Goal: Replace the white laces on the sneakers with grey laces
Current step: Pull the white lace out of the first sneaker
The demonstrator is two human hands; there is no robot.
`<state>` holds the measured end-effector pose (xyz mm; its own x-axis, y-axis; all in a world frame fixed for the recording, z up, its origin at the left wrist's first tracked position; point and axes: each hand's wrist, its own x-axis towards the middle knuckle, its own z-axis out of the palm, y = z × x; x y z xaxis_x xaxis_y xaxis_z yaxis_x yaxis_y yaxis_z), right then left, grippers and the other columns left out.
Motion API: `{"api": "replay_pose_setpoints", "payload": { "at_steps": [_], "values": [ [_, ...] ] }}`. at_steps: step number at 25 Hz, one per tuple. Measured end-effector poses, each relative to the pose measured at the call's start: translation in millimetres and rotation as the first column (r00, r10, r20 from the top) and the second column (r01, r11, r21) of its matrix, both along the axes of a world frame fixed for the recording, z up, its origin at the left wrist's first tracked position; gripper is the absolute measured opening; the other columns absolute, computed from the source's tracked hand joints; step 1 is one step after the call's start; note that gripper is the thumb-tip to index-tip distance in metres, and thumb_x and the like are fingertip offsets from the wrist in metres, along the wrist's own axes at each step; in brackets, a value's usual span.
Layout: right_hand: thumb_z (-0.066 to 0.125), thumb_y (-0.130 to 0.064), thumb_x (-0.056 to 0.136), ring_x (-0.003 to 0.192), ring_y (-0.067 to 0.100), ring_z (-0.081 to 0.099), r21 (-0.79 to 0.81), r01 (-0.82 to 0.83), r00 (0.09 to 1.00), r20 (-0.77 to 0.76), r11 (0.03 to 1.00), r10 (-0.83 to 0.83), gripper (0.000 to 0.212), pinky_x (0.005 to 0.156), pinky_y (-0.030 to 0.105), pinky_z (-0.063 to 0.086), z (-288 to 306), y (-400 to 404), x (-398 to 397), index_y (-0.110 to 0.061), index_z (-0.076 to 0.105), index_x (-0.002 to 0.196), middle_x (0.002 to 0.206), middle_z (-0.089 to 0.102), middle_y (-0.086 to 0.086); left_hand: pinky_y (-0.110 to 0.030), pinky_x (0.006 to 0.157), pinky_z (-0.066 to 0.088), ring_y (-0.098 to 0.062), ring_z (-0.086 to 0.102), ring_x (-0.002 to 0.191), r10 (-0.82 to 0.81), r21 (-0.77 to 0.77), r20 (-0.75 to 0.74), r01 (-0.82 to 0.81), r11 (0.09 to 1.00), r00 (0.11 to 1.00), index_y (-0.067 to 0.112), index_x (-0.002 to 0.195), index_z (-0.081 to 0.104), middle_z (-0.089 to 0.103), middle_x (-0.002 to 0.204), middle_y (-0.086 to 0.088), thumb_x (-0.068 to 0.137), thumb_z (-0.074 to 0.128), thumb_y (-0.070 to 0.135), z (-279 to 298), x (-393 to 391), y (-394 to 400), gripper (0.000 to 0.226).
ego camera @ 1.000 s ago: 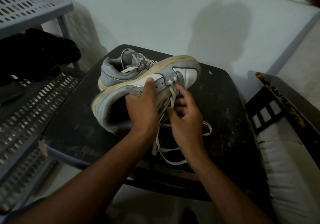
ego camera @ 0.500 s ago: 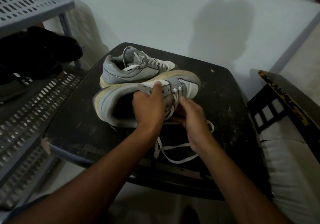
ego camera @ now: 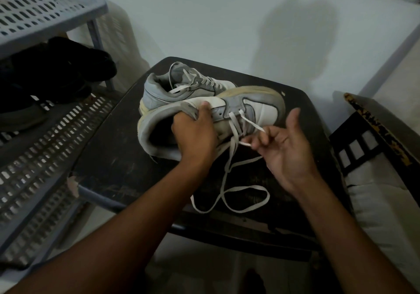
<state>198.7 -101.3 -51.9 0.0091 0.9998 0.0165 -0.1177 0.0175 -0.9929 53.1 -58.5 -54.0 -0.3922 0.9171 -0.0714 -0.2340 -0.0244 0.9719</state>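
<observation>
Two grey-and-white sneakers lie on a dark stool (ego camera: 118,157). The near sneaker (ego camera: 261,105) is tipped on its side with its sole away from me. My left hand (ego camera: 195,137) grips its collar and tongue area. A white lace (ego camera: 229,175) hangs out of its eyelets and loops over the stool top. My right hand (ego camera: 284,148) is palm up just right of the eyelets, its curled fingers hooked on a strand of that lace. The far sneaker (ego camera: 181,87) stands upright behind, with its white lace still threaded. No grey lace shows.
A grey perforated plastic rack (ego camera: 45,134) stands at the left with dark shoes (ego camera: 56,71) on its shelf. A dark wooden piece (ego camera: 377,139) and white cushion (ego camera: 386,214) are at the right. The white wall runs behind the stool.
My right hand has turned palm up and pulled rightward, drawing lace out of the eyelets. The near sneaker has tilted further, and more loose lace lies on the stool.
</observation>
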Motion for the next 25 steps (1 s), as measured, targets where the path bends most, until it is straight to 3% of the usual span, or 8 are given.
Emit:
{"api": "replay_pose_setpoints", "payload": {
  "at_steps": [3,6,8,11,16,20,23,25],
  "values": [
    [0.024,-0.085,0.071,0.066,0.018,0.059,-0.097,-0.076,0.985,0.145,0.992,0.09,0.075,0.078,0.035,0.038,10.5,-0.4,23.7,-0.021,0.056,0.049,0.05,0.05,0.0,-0.036,0.094,0.054,-0.012,0.067,0.096,-0.016,0.001,-0.008,0.016,1.0,1.0,0.016,0.096,0.068,0.07,0.092,0.006,0.094,0.061,0.018,2.3,1.1,-3.4,0.008],
    [0.046,-0.078,0.072,0.074,0.023,0.061,0.067,-0.147,0.974,-0.162,0.987,0.156,0.064,0.091,0.035,0.046,0.9,-2.0,20.0,-0.017,0.053,0.055,0.059,0.055,0.004,-0.039,0.094,0.055,-0.013,0.068,0.096,-0.009,0.006,0.06,0.008,1.0,0.998,0.021,0.09,0.066,0.071,0.094,0.005,0.093,0.062,0.018,4.9,-2.1,0.8,0.006],
    [0.04,-0.072,0.079,0.047,0.015,0.047,0.006,-0.217,0.936,-0.282,0.976,0.21,0.062,0.073,0.029,0.052,2.1,-2.1,17.7,-0.015,0.051,0.056,0.046,0.041,-0.002,-0.041,0.092,0.055,-0.015,0.069,0.094,0.0,-0.009,0.109,0.001,1.0,0.994,0.025,0.083,0.064,0.072,0.093,0.004,0.092,0.063,0.017,6.2,-6.0,4.6,0.012],
    [0.05,-0.057,0.081,0.033,0.004,0.025,-0.286,-0.166,0.973,0.111,0.944,0.204,0.05,0.039,0.017,0.03,17.5,-2.3,37.4,-0.01,0.058,0.066,0.043,0.034,-0.004,-0.039,0.092,0.056,-0.013,0.069,0.094,0.013,-0.011,0.11,-0.012,1.0,0.994,0.026,0.084,0.063,0.071,0.094,0.006,0.092,0.062,0.018,6.3,-8.9,4.7,0.012],
    [0.066,-0.032,0.089,0.043,0.004,0.05,-0.208,0.079,0.656,0.747,0.975,0.106,0.016,0.046,0.017,0.038,-12.7,-5.3,23.1,-0.018,0.069,0.084,0.055,0.058,-0.004,-0.032,0.089,0.055,-0.005,0.066,0.091,0.014,-0.009,0.031,-0.014,1.0,0.999,0.027,0.091,0.062,0.067,0.092,0.012,0.094,0.061,0.021,-3.2,-3.5,1.1,0.007],
    [0.066,-0.034,0.089,0.059,-0.002,0.058,0.032,0.104,0.624,0.776,0.994,-0.09,0.019,0.051,0.012,0.041,-29.3,2.2,-2.2,-0.02,0.072,0.077,0.066,0.064,-0.008,-0.036,0.091,0.055,-0.006,0.066,0.091,0.017,0.005,-0.016,-0.017,1.0,1.0,0.029,0.088,0.063,0.069,0.091,0.012,0.094,0.06,0.022,-7.5,7.3,-5.2,0.009],
    [0.063,-0.03,0.092,0.053,-0.004,0.052,0.032,0.155,0.71,0.692,0.987,-0.134,0.026,0.048,0.01,0.037,-33.0,11.1,-16.4,-0.019,0.066,0.068,0.06,0.059,-0.007,-0.039,0.093,0.055,-0.008,0.067,0.093,0.015,-0.002,-0.013,-0.015,1.0,1.0,0.026,0.092,0.065,0.07,0.094,0.009,0.093,0.06,0.025,-10.9,10.1,-4.4,0.005],
    [0.062,-0.03,0.092,0.057,-0.001,0.052,0.032,0.159,0.656,0.744,0.987,-0.13,0.025,0.054,0.017,0.039,-35.6,17.2,-13.9,-0.017,0.064,0.069,0.066,0.059,-0.005,-0.041,0.093,0.055,-0.011,0.067,0.097,0.012,-0.004,0.014,-0.012,1.0,1.0,0.02,0.102,0.067,0.071,0.101,0.005,0.092,0.061,0.026,-11.8,9.2,-2.5,0.013]
  ]
}}
